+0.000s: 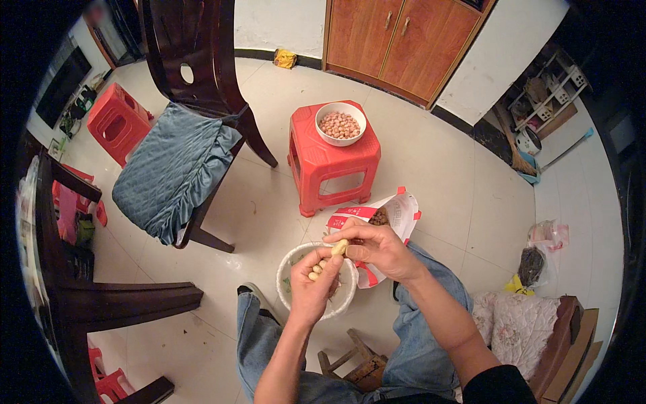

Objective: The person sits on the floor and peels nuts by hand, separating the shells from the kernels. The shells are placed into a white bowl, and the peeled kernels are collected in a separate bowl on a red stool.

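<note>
Between the fingertips of both my hands is one unshelled peanut [339, 247]. My left hand [315, 285] also keeps several more peanuts in shell [316, 270] in its curled palm. From the right, my right hand [378, 247] pinches the same peanut with thumb and fingers. Below my hands stands a white-lined bin [281, 283] with bits of debris inside. A red and white bag [404, 209] lies open just beyond my right hand, with brown contents showing in its mouth. Farther off, a white bowl [339, 142] of shelled peanuts [339, 124] rests on a red plastic stool [333, 156].
A dark wooden chair [194, 50] with a blue quilted cushion [171, 171] stands at left. Behind it is another red stool [116, 118]. A small wooden stool [366, 366] sits between my legs. A wooden cabinet [393, 45], a broom [517, 156] and plastic bags [542, 252] line the walls.
</note>
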Demonstrator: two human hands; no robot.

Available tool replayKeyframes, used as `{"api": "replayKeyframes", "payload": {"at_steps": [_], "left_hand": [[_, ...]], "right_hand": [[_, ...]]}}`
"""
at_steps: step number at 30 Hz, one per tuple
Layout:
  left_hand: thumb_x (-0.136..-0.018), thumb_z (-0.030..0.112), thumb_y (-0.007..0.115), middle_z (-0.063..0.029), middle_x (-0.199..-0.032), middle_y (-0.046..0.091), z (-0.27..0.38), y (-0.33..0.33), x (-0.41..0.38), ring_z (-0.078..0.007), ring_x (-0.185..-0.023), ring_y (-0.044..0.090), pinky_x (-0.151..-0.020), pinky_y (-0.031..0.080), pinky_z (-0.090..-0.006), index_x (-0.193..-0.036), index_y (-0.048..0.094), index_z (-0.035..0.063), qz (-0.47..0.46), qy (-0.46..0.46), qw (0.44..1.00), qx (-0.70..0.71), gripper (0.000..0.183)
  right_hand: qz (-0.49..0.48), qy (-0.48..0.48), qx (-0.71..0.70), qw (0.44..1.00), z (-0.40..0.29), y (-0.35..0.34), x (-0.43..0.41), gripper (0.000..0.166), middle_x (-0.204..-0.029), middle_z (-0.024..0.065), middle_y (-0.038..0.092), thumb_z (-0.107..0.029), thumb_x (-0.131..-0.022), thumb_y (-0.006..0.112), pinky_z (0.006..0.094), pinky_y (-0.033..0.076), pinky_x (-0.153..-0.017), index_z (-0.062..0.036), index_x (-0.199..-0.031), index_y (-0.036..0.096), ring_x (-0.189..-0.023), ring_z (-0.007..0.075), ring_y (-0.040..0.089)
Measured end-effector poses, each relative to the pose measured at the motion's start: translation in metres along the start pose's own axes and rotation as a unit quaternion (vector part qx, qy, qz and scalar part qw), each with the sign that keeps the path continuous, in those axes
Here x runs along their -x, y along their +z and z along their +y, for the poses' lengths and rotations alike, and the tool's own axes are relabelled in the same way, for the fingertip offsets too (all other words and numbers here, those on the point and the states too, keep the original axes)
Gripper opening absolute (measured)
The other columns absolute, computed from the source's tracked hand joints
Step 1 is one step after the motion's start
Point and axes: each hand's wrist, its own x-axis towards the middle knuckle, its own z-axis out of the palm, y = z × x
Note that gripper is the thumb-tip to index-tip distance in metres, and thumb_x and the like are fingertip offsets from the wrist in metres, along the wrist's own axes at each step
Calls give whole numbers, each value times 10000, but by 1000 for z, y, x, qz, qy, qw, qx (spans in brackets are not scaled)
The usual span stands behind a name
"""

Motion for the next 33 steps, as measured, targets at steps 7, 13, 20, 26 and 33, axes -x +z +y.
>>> {"api": "replayKeyframes", "payload": {"at_steps": [7,13,20,26,33], "left_hand": [[-918,176,653,64,-697,518,-1,5,-1,-5,-563,432,-480,321,-174,-933,604,28,30,46,994,-91,157],[-893,220,689,30,-636,523,-7,2,-5,-34,-585,467,-497,369,-216,-866,614,-5,64,112,965,-227,239],[-905,255,673,19,-608,512,-9,1,-4,-42,-559,451,-482,352,-228,-843,606,-4,70,124,956,-257,275],[-942,245,619,18,-631,527,-5,8,-4,-47,-577,464,-499,360,-229,-891,616,0,71,114,965,-227,250],[-1006,232,483,30,-672,498,-9,13,-1,-49,-587,424,-515,344,-235,-999,612,-5,81,113,964,-227,270]], "right_hand": [[9,-12,12,1000,3,2,-2,232,-941,28,574,-159,-942,581,271,439,-842,10,-1070,676,-921,128,548],[-11,-37,131,991,4,6,1,202,-930,47,562,-136,-926,578,271,436,-807,20,-1026,656,-882,140,548],[25,-44,158,986,9,14,4,156,-881,77,547,-111,-914,562,293,436,-781,-3,-986,647,-844,183,551],[65,-5,25,998,20,18,7,195,-932,29,556,-131,-956,546,251,437,-763,9,-1019,666,-851,111,543],[169,-18,80,982,18,36,11,225,-877,62,591,-154,-963,556,262,469,-748,17,-1046,676,-837,124,580]]}}
